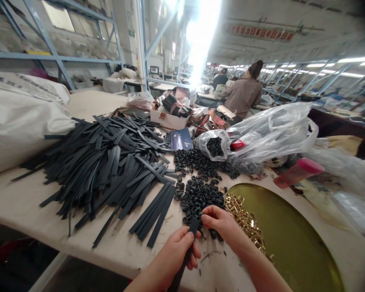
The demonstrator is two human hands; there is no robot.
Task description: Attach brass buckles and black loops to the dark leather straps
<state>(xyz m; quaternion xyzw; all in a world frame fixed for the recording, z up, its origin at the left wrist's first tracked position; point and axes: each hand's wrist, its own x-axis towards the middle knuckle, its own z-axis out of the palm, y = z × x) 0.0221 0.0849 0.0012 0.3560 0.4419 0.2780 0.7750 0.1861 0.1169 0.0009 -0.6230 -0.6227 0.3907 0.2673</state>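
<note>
My left hand is closed round a dark strap, with the thumb on top and the strap's end pointing away from me. Beside that end, my right hand has its thumb and forefinger pinched together; what sits between them is too small to make out. Just beyond both hands lies a heap of small black loops. To the left spreads a big pile of dark straps, a few of them set apart near the loops. Gold metal buckles lie by my right forearm.
The buckles rest on a round gold tray at the right. Behind the loops are a clear plastic bag, a blue booklet and a filled cardboard box. A pink-lidded cup lies tilted. A person is farther back.
</note>
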